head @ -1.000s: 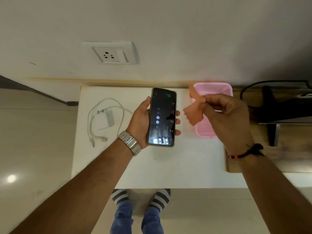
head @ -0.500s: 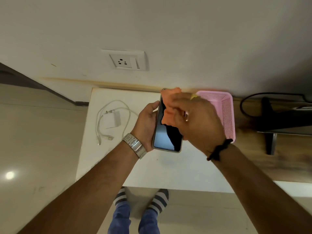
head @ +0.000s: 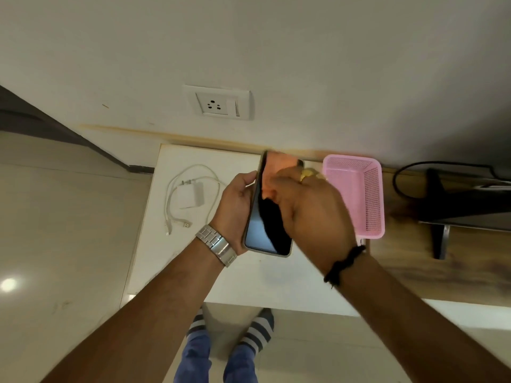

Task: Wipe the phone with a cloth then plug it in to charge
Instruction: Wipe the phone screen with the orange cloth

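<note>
In the middle of the frame, above the white worktop, the left hand grips the phone by its edge to keep it steady while the right hand presses the orange cloth on its screen to clean it.

1 head-worn wide-angle view, looking steeply down and forward from close above a white table; the far wall with its socket fills the top, socked feet the near edge.
</note>
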The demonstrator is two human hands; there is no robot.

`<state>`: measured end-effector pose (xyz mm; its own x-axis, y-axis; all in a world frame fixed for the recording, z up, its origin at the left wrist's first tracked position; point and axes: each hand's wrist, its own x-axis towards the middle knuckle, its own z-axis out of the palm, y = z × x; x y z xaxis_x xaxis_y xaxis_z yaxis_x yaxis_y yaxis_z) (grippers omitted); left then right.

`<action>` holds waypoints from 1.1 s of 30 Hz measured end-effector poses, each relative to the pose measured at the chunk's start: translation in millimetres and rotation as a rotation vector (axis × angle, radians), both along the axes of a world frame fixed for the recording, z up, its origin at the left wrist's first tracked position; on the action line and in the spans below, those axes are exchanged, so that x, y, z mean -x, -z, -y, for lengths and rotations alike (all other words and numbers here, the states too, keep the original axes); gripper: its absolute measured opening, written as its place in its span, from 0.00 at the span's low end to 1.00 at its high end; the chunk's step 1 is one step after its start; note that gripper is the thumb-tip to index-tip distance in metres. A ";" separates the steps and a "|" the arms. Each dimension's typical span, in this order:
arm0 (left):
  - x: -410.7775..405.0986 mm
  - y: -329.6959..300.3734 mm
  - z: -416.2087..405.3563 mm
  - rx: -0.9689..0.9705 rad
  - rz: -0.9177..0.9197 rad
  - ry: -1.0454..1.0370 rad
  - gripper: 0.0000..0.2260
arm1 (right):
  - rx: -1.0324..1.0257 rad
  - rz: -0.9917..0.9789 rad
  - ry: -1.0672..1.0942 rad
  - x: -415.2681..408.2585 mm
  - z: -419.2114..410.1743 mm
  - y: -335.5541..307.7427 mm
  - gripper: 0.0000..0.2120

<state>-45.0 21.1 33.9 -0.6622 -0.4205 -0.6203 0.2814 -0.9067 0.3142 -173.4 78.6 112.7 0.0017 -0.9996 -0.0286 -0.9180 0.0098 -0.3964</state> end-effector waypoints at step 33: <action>-17.3 -18.5 -13.0 -0.029 -0.021 0.030 0.25 | 0.014 -0.047 0.044 -22.4 22.4 -16.5 0.14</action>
